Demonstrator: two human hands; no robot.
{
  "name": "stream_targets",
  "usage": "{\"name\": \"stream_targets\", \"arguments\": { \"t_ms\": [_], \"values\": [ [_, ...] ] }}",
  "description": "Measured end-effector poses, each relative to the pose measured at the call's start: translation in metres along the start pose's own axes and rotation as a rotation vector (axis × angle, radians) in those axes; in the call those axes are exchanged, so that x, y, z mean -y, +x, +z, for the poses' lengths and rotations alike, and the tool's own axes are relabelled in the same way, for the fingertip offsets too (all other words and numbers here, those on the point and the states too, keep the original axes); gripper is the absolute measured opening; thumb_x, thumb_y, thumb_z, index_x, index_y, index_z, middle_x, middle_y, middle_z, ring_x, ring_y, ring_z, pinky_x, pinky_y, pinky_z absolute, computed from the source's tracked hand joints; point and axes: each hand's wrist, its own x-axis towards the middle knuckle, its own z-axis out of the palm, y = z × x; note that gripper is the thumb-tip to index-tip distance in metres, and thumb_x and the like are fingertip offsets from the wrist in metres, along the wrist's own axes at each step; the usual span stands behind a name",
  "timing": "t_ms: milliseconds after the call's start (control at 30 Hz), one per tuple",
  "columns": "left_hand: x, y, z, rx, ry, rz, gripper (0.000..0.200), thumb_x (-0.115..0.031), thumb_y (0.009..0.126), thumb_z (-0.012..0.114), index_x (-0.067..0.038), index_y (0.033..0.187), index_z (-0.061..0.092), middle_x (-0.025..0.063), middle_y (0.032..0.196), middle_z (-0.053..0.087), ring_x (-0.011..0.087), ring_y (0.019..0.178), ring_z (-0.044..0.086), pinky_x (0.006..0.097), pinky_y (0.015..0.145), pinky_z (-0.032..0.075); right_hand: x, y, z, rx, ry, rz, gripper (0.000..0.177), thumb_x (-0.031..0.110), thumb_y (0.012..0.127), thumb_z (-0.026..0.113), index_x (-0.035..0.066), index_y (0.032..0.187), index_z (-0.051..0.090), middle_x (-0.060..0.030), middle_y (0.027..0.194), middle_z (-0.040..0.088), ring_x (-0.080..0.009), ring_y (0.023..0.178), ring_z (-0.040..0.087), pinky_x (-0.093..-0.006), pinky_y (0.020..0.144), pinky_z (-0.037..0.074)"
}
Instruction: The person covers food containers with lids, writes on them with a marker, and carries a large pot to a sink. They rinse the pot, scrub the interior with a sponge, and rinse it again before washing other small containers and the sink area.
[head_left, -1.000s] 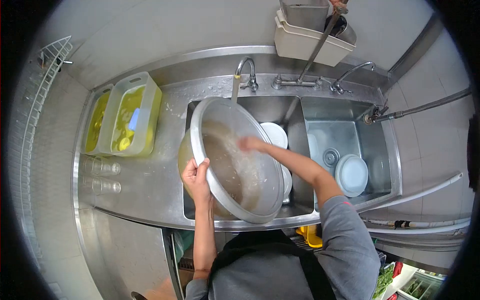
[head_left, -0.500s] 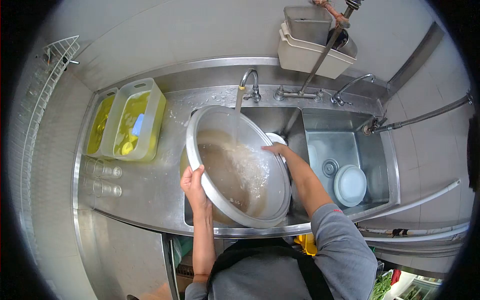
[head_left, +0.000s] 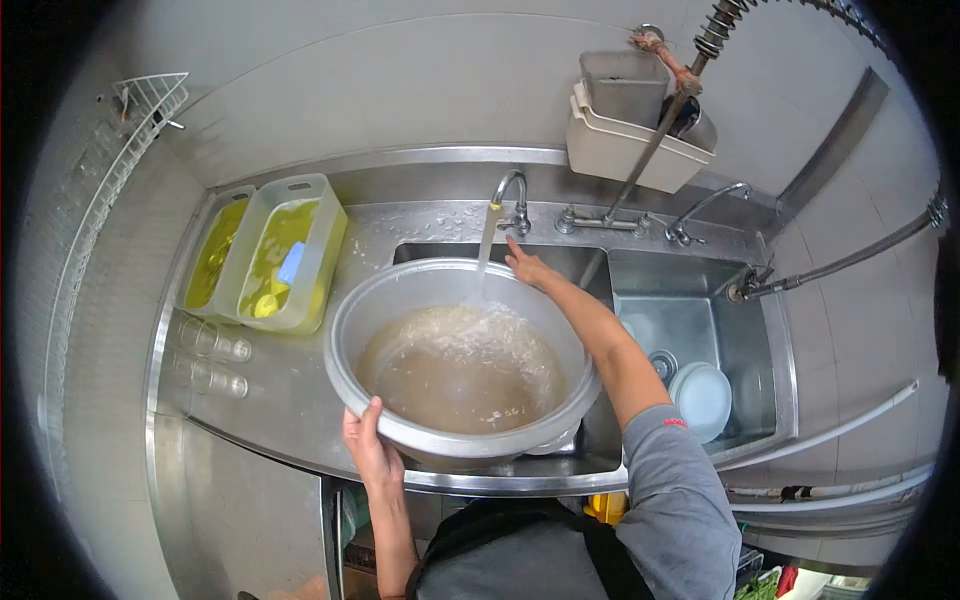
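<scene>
A large translucent plastic basin (head_left: 470,440) rests over the left sink, holding cloudy brownish water (head_left: 450,370) with pale bits in it. My left hand (head_left: 370,447) grips its near-left rim, thumb on top. Water runs from the curved faucet (head_left: 519,190) into the far side of the basin, churning the surface. Beyond the basin's far rim, my right hand (head_left: 528,267) reaches out with fingers stretched, its fingertips right at the base of the faucet by its small lever. Nothing is held in that hand.
Yellow-green liquid fills two plastic tubs (head_left: 330,240) at the left, one with a blue sponge (head_left: 291,263). Several glasses (head_left: 215,378) lie by them. White bowls (head_left: 700,400) sit in the right sink (head_left: 675,290). A beige bin (head_left: 625,145) hangs on the wall.
The basin has gone from steeply tilted to nearly level, and its water has spread out. My right hand has left the basin's rim and moved up to the faucet.
</scene>
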Motion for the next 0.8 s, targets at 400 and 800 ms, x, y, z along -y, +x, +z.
{"name": "stream_targets", "arguments": {
  "t_ms": [400,800],
  "values": [
    [0.010,-0.008,-0.016,0.056,-0.005,-0.083,0.021,-0.004,0.080,0.058,-0.003,0.100,0.053,0.0064,0.095,0.059,0.0128,0.087,0.054,0.0270,0.081,0.040,-0.024,0.027,-0.031,-0.094,0.023,-0.138,0.053,0.045,0.090,0.020,0.030,0.137,0.000,-0.0107,0.139,0.024,-0.0381,0.121,0.032,-0.0391,0.102,0.024],
    [-0.046,-0.021,-0.061,0.001,-0.009,0.005,0.020,-0.001,0.075,0.061,-0.003,0.093,0.052,0.0069,0.087,0.060,0.0131,0.078,0.057,0.0257,0.072,0.045,0.056,-0.063,-0.029,-0.027,0.364,0.149,0.067,0.033,0.087,0.048,0.003,0.135,0.013,-0.0219,0.135,0.026,-0.0286,0.124,0.028,-0.0361,0.100,0.025]
  ]
}}
